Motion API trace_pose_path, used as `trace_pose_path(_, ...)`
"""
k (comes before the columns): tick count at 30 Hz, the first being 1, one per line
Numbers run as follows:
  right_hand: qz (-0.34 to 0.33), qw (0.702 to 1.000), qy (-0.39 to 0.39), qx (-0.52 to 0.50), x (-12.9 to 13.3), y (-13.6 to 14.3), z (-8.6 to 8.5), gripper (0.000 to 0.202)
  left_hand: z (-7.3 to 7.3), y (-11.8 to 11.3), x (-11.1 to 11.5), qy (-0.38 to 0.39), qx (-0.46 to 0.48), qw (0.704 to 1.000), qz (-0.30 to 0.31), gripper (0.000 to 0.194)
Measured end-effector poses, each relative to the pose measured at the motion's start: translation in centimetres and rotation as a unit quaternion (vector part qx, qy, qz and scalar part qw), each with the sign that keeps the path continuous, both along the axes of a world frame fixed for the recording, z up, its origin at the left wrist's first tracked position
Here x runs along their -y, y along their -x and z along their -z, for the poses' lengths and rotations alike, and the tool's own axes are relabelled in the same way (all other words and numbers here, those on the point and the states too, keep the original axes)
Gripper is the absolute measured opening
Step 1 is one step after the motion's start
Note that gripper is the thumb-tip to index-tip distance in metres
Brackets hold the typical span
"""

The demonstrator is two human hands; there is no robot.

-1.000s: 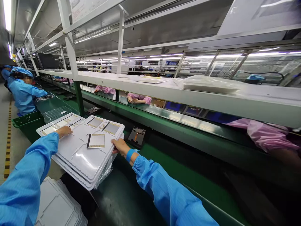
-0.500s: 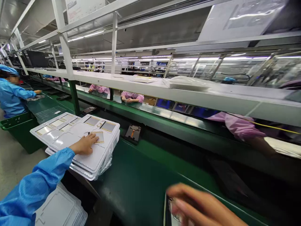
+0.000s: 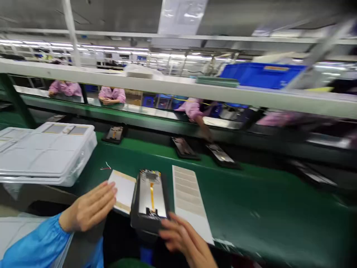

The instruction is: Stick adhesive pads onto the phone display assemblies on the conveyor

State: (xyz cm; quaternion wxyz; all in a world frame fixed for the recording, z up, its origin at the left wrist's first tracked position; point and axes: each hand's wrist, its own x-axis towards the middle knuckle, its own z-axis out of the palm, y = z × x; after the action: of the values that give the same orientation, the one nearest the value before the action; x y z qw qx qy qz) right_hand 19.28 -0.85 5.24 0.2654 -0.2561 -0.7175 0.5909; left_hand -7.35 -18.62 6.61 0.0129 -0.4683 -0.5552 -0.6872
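Note:
My left hand [image 3: 90, 208] has its fingers pressed together on the left edge of a flat white panel with tan strips [image 3: 124, 190]. Right of the panel lies an open black device [image 3: 152, 197] with a silvery inside and an orange ribbon. My right hand [image 3: 185, 236], slightly blurred, is at the device's lower right corner with its fingers apart. A white sheet with beige strips [image 3: 189, 197] lies to the right of the device on the green bench.
Stacked white trays [image 3: 44, 152] stand at the left. Thin wires [image 3: 106, 167] lie behind the panel. More black devices [image 3: 185, 147] sit along the green line. Across it, a co-worker's arm [image 3: 205, 128] reaches toward one. A blue bin [image 3: 260, 75] rests on the shelf.
The view has swung right and down. My left hand has left the tray stack with the panel, which is now beside the device. My right hand is near the device's lower corner.

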Motion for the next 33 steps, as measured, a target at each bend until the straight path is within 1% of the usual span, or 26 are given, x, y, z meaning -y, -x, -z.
trace_pose_path(1,-0.035,0.991,0.123,-0.029,0.2,0.5,0.1,0.049,1.4,-2.9,-0.6,-0.010,0.016,1.000,0.021,0.022)
trace_pose_path(2,-0.065,0.974,0.213,-0.041,0.0,1.1,0.3,0.052,2.6,-5.1,-1.2,0.000,0.008,0.999,0.052,0.023)
trace_pose_path(3,-0.080,0.960,0.264,-0.045,-0.4,1.7,0.5,0.053,3.7,-6.6,-1.6,0.024,-0.021,0.995,0.091,0.023)
trace_pose_path(5,-0.082,0.949,0.299,-0.055,-1.8,2.3,0.9,0.052,5.3,-7.9,-2.4,0.078,-0.079,0.981,0.161,0.022)
trace_pose_path(6,-0.068,0.951,0.295,-0.060,-2.5,2.1,1.1,0.050,5.9,-8.1,-2.7,0.095,-0.078,0.977,0.174,0.023)
trace_pose_path(7,-0.048,0.955,0.286,-0.068,-3.2,1.8,1.2,0.049,6.4,-8.3,-3.2,0.103,-0.044,0.979,0.169,0.028)
trace_pose_path(8,-0.024,0.958,0.275,-0.076,-3.7,1.3,1.4,0.049,6.7,-8.7,-3.7,0.106,0.022,0.981,0.159,0.038)
trace_pose_path(9,-0.002,0.960,0.267,-0.084,-4.1,0.8,1.5,0.049,6.9,-9.4,-4.3,0.105,0.111,0.976,0.154,0.049)
trace_pose_path(10,0.015,0.960,0.263,-0.092,-4.2,0.5,1.7,0.050,7.0,-10.3,-5.0,0.102,0.208,0.958,0.167,0.059)
trace_pose_path(12,0.033,0.956,0.269,-0.112,-4.0,0.3,2.1,0.050,6.8,-12.7,-6.8,0.092,0.371,0.894,0.235,0.075)
trace_pose_path(13,0.034,0.954,0.273,-0.120,-3.6,0.4,2.4,0.049,6.6,-13.9,-7.8,0.080,0.428,0.861,0.263,0.077)
trace_pose_path(14,0.024,0.954,0.273,-0.121,-3.2,0.5,2.7,0.049,6.3,-15.0,-8.8,0.066,0.474,0.835,0.270,0.075)
trace_pose_path(15,0.009,0.959,0.260,-0.112,-2.9,0.5,3.0,0.048,5.9,-15.7,-9.8,0.051,0.514,0.816,0.258,0.071)
trace_pose_path(16,0.002,0.970,0.225,-0.096,-2.7,0.4,3.3,0.046,5.5,-16.2,-10.6,0.039,0.551,0.800,0.236,0.066)
trace_pose_path(17,0.008,0.984,0.163,-0.073,-2.6,0.0,3.5,0.044,5.1,-16.4,-11.3,0.030,0.583,0.783,0.216,0.061)
trace_pose_path(18,0.027,0.996,0.074,-0.049,-2.7,-0.5,3.6,0.041,4.8,-16.3,-11.8,0.025,0.611,0.764,0.208,0.058)
trace_pose_path(19,0.049,0.998,-0.033,-0.027,-2.9,-1.0,3.7,0.037,4.5,-16.0,-12.1,0.025,0.632,0.744,0.214,0.057)
trace_pose_path(20,0.067,0.987,-0.145,-0.008,-3.3,-1.6,3.7,0.032,4.3,-15.7,-12.4,0.024,0.648,0.727,0.226,0.057)
trace_pose_path(21,0.073,0.966,-0.248,0.007,-3.7,-2.1,3.7,0.028,4.2,-15.4,-12.5,0.025,0.660,0.713,0.237,0.057)
trace_pose_path(22,0.061,0.941,-0.332,0.021,-4.1,-2.5,3.6,0.025,4.3,-15.1,-12.6,0.026,0.667,0.704,0.242,0.057)
trace_pose_path(23,0.037,0.917,-0.395,0.034,-4.4,-2.6,3.5,0.023,4.3,-14.9,-12.7,0.028,0.671,0.700,0.242,0.057)
trace_pose_path(25,0.003,0.880,-0.472,0.053,-4.7,-2.5,3.2,0.026,4.4,-14.9,-12.8,0.021,0.676,0.699,0.231,0.058)
trace_pose_path(28,-0.016,0.852,-0.520,0.051,-4.7,-2.4,3.5,0.036,4.6,-15.2,-12.7,0.005,0.686,0.690,0.229,0.055)
trace_pose_path(29,-0.016,0.846,-0.531,0.042,-5.0,-2.4,4.0,0.041,4.9,-15.2,-12.7,0.003,0.689,0.685,0.238,0.053)
trace_pose_path(31,-0.002,0.825,-0.566,0.004,-6.6,-2.5,5.9,0.051,5.8,-15.0,-13.3,0.000,0.684,0.680,0.265,0.050)
trace_pose_path(33,-0.025,0.802,-0.596,-0.041,-9.2,-1.8,8.4,0.054,7.2,-14.1,-14.2,-0.005,0.661,0.695,0.283,0.051)
